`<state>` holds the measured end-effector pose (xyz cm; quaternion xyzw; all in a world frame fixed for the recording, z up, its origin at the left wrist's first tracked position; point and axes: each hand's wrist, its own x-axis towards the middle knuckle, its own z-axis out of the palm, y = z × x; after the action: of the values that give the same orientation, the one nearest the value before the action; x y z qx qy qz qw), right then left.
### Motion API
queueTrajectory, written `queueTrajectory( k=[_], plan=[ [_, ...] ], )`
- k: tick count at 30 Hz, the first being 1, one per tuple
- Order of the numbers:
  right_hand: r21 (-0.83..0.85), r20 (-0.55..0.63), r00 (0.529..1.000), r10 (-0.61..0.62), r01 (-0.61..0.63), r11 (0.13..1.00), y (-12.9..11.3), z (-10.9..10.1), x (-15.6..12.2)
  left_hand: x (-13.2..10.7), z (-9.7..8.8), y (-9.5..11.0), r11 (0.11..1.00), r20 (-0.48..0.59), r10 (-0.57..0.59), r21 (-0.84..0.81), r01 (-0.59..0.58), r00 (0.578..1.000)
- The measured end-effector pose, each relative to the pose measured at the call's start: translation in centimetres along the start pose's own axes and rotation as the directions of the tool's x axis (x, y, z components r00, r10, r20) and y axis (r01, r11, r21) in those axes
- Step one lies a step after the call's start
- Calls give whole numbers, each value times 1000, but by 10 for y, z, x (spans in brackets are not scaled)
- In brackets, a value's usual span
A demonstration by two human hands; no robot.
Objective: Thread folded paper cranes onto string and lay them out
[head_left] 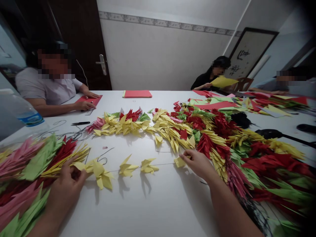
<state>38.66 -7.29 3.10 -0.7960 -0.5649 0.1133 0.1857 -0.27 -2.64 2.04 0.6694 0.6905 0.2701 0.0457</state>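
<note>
**Head view (only view)**

- L hand (66, 180): low left, back of hand up, fingers curled and pressed together. It closes on the L end of the thread (164, 164). The exact contact pt is hidden by the fingers.
- R hand (197, 162): centre-right, palm down. Thumb and forefinger pinch the end crane (179, 161); the other fingers are loosely spread over the table (148, 207).
- Thread: thin and taut, just above the table. Its long axis runs approx. horizontal, L hand to R hand, rising slightly toward the R.
- Yellow cranes (127, 168): strung along the thread and spaced apart.
  - One cluster hangs just beside the L hand.
  - Two sit mid-span, nearer the L hand than the R.
  - The end crane touches the R fingertips.
  - A bare stretch of thread lies between the mid-span cranes and the end crane.
- Key relation: the thread lies across the body, between both hands. The mid-span cranes lie to the R of the L hand and to the L of the R hand.
- Surroundings:
  - Mixed crane pile (37, 161) touches the L hand on its far side.
  - Long crane heap (222, 138) is behind and beside the R hand.
  - Water bottle (24, 113) is far L.
  - Co-worker (49, 89) has hands on red paper, well apart.
  - Red sheet stack (137, 93) is at the far edge.
</note>
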Motion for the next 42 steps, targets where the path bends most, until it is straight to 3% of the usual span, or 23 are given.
queueTrajectory(
  k=[3, 13, 18, 21, 30, 37, 42],
  plan=[
    [-14, -15, 999, 33, -33, 999, 4, -1, 1, 2, 5, -1, 993, -14, -117, 28, 118, 993],
    [-3, -29, 999, 36, -36, 999, 3, -2, -1, 10, 11, -9, 980, 50, -195, -34, 197, 980],
    [35, 4, 1000, -4, 4, 999, 3, -3, 0, 18, 8, -15, 984, 198, -169, 90, 153, 966],
    [33, 16, 1000, -9, 9, 999, 2, -3, 1, 19, 7, -17, 987, 231, -135, 117, 110, 963],
    [46, 78, 997, -19, 15, 999, -4, -4, -3, 18, 8, -20, 982, 247, -144, 159, 106, 958],
    [27, 175, 979, -100, 97, 995, 1, 1, 0, 18, 8, -17, 984, 260, -155, 130, 124, 953],
    [-22, 108, 993, -40, 43, 999, 2, 2, 1, 19, 9, -19, 985, 224, -156, 103, 135, 962]
  ],
)
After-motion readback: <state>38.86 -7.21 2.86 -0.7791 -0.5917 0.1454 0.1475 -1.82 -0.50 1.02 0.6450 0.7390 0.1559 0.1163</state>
